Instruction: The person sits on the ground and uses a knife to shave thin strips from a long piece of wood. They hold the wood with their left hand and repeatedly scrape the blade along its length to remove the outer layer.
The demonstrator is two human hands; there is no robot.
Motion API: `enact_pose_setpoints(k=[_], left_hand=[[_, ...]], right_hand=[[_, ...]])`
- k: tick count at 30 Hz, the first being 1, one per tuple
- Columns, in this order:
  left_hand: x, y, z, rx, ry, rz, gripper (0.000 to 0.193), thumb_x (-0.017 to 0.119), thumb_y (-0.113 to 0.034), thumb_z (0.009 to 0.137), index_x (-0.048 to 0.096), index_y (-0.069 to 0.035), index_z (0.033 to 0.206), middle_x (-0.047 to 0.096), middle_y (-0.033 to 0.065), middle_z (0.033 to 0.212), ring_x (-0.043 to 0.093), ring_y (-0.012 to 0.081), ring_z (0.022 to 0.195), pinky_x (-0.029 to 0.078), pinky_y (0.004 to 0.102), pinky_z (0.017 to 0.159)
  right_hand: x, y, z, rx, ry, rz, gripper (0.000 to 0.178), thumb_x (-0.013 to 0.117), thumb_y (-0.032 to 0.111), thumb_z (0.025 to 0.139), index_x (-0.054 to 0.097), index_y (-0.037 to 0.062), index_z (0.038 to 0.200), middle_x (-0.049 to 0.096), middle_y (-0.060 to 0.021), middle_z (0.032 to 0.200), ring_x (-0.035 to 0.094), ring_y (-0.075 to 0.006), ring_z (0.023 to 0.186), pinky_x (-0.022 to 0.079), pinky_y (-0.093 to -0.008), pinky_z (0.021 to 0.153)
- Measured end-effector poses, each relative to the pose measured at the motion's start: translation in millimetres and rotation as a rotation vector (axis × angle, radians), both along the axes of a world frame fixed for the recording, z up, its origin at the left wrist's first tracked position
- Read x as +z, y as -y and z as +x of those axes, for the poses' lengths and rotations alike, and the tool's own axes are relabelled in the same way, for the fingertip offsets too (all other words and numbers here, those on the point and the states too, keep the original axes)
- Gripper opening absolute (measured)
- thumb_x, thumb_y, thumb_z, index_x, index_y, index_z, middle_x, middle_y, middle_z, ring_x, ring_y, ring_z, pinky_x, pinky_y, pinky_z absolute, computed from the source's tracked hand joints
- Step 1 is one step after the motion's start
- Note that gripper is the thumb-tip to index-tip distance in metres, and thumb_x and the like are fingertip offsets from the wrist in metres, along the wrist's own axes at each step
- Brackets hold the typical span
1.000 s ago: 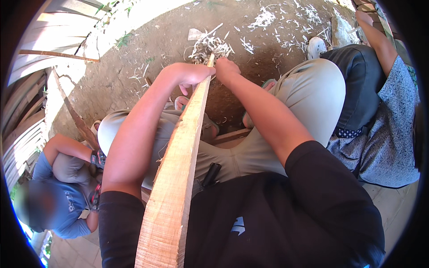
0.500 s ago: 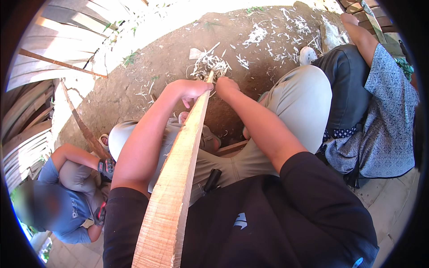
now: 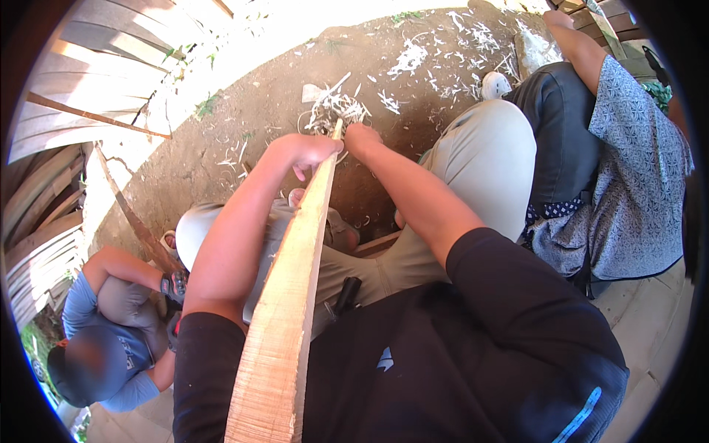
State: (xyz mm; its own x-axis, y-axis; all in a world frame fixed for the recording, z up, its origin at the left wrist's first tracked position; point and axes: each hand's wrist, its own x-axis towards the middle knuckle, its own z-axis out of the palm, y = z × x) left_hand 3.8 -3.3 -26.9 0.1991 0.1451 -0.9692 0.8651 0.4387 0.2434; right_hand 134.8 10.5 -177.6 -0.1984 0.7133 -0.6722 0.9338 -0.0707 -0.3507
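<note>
A long, pale plank [image 3: 284, 295] runs from against my chest to a narrow far end between my hands, with freshly cut faces. My left hand [image 3: 314, 151] is closed at the plank's left edge near that far end. On the other side, my right hand [image 3: 360, 139] is curled into a grip beside the edge. Both seem to hold one tool across the wood, but the fingers hide it and I cannot make out its kind. Curled wood shavings [image 3: 329, 111] are heaped just beyond the plank's tip.
Loose shavings [image 3: 410, 57] litter the dirt ground ahead. At left, a gloved person [image 3: 122, 332] sits near a long brown board [image 3: 133, 214]; stacked curved boards [image 3: 44, 184] stand behind. Close on my right sits another person in a patterned garment [image 3: 639, 170].
The whole view has shifted slightly. My hands stay near the plank's far end, with little movement along it. The person at left has shifted their head, and their lower glove is less visible.
</note>
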Motion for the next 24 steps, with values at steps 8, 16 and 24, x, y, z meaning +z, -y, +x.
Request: enact_pose_setpoints(k=[8, 16, 24], left_hand=[[0, -1, -2, 0.045, 0.05, -0.08, 0.069, 0.022, -0.051, 0.093, 0.036, 0.0, 0.136, 0.048, 0.0185, 0.135, 0.052, 0.0292, 0.12, 0.043, 0.0472, 0.097], [12, -5, 8, 0.046, 0.096, 0.013, 0.063, 0.029, -0.045, 0.092, 0.039, 0.002, 0.132, 0.053, 0.0214, 0.125, 0.061, 0.0314, 0.105, 0.053, 0.0447, 0.088], [1, -3, -5, 0.075, 0.056, 0.007, 0.064, 0.026, -0.047, 0.094, 0.038, 0.002, 0.134, 0.05, 0.0206, 0.131, 0.056, 0.0317, 0.113, 0.05, 0.0464, 0.091]], right_hand=[[-3, -2, 0, -0.077, 0.053, 0.005, 0.03, 0.049, 0.01, 0.09, 0.063, -0.0011, 0.113, 0.062, -0.0177, 0.12, 0.061, -0.031, 0.11, 0.052, -0.0406, 0.088], [-12, -5, 10, -0.18, 0.074, 0.024, 0.028, 0.05, 0.01, 0.089, 0.066, 0.0009, 0.11, 0.063, -0.0172, 0.118, 0.062, -0.0315, 0.109, 0.052, -0.0392, 0.088], [65, 16, 8, 0.146, -0.007, -0.104, 0.029, 0.054, 0.012, 0.084, 0.067, 0.0003, 0.108, 0.063, -0.0198, 0.116, 0.062, -0.0326, 0.108, 0.051, -0.0401, 0.089]])
